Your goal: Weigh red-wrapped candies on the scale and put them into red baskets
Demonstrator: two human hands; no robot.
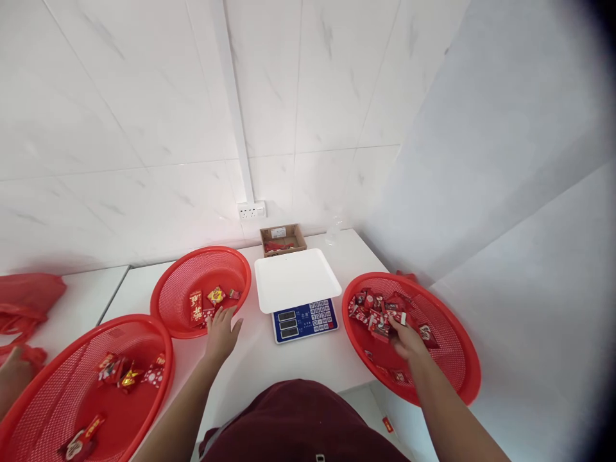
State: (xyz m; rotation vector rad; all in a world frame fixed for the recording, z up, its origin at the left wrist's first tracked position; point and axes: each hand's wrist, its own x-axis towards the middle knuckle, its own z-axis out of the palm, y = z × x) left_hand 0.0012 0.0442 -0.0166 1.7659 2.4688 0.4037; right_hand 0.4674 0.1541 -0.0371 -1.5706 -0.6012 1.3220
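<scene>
My left hand (221, 337) is over the near right rim of the upper red basket (166, 273), fingers stretched out and nothing visible in them. Under and beyond the fingertips lie a few wrapped sweets (216, 295). On the right, my right hand (408, 341) reaches into another red basket (459, 346), its fingers closed on a red-wrapped sweet (381, 328) at the edge of a pile; part of the grip is hidden. Between my hands stands a blue scale (305, 321) with a white tray (296, 279) on top.
A third red basket (166, 385) with several sweets stands at lower left. Beside it, another person's hand (14, 378) touches a red plastic bag (31, 298). A small cardboard box (302, 239) and a clear plastic item (333, 231) are by the wall. One red wrapper (387, 424) lies below the table.
</scene>
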